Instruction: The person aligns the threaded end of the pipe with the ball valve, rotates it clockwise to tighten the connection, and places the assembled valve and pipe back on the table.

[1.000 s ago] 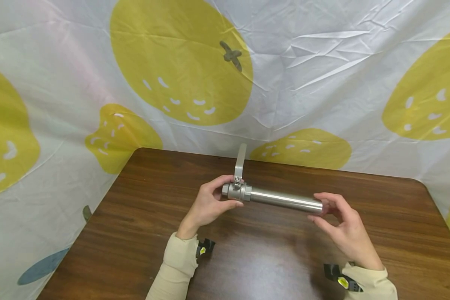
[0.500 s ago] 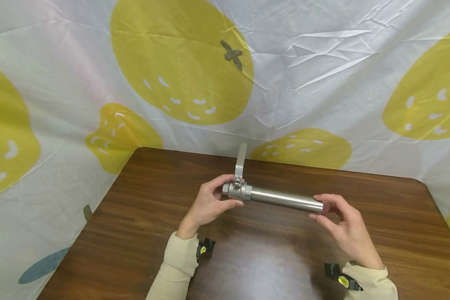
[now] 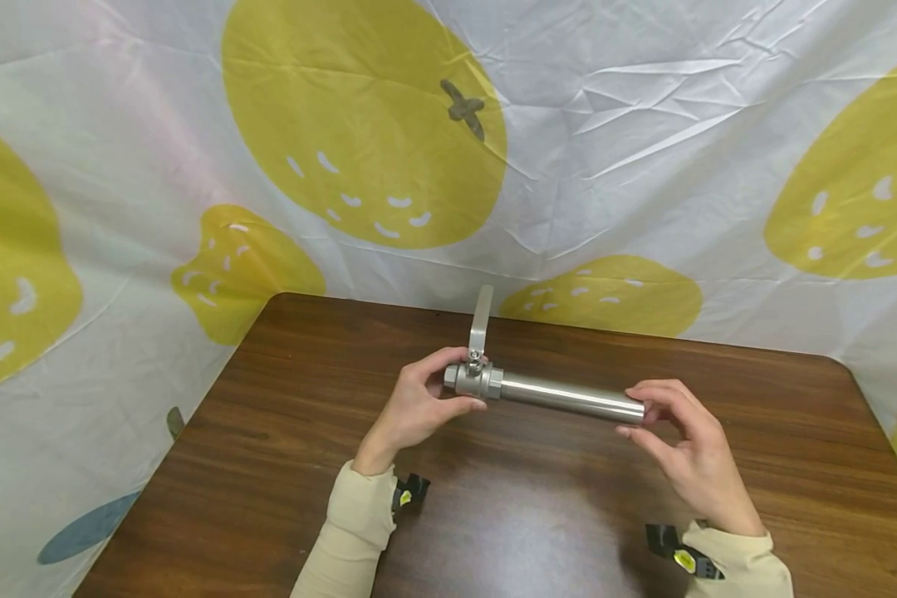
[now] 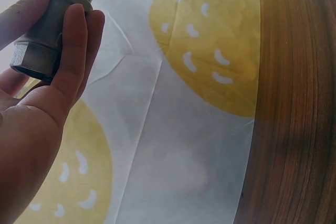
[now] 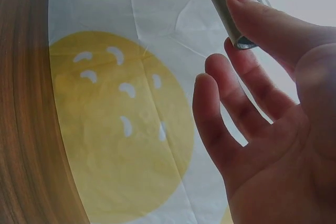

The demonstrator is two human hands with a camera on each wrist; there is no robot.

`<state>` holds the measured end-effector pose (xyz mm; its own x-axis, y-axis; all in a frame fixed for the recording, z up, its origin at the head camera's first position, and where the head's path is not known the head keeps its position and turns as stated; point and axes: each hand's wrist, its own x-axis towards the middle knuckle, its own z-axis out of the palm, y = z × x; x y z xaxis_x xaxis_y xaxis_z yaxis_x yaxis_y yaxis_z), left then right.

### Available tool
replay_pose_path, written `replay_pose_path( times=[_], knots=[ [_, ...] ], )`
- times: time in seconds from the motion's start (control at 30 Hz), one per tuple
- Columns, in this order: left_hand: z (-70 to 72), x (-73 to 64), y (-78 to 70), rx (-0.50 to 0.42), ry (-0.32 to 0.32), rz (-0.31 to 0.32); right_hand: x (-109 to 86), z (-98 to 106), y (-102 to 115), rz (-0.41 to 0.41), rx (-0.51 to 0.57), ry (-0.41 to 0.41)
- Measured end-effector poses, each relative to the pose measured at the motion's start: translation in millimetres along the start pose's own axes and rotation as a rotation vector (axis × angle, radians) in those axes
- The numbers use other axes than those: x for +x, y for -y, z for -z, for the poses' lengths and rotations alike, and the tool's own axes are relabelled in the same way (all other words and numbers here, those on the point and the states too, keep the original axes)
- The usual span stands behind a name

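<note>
A steel ball valve (image 3: 473,381) with a flat lever handle (image 3: 481,320) is joined to a straight metal pipe (image 3: 568,396), and both are held up above the table. My left hand (image 3: 414,407) grips the valve body, thumb on the near side and fingers behind it. In the left wrist view, the valve's hex end (image 4: 35,59) sits between thumb and curled fingers. At the pipe's far right end, my right hand (image 3: 691,444) pinches it between thumb and fingers. The pipe's open end (image 5: 244,42) shows in the right wrist view, where the other fingers are loosely bent off it.
The brown wooden table (image 3: 523,515) spans below both hands. A white cloth (image 3: 613,166) with yellow fruit prints hangs behind the table and along its left side. Black straps with small devices (image 3: 409,494) sit on both wrists.
Fingers of the right hand shift slightly at the pipe's end. The left hand, valve and pipe stay practically in place.
</note>
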<state>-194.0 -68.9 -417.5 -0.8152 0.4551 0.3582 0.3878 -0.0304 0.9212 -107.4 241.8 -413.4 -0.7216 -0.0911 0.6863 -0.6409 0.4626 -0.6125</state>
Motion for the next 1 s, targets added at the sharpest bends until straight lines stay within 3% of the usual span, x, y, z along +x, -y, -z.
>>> replay_pose_path(
  times=[0.57, 1.0],
  knots=[
    [0.2, -0.5, -0.4, -0.006, 0.003, -0.024, -0.5, 2, 2, -0.022, -0.006, 0.021],
    [0.5, -0.5, -0.8, 0.002, 0.006, -0.007, -5.6, 5, -3, -0.148, -0.052, 0.086]
  ],
)
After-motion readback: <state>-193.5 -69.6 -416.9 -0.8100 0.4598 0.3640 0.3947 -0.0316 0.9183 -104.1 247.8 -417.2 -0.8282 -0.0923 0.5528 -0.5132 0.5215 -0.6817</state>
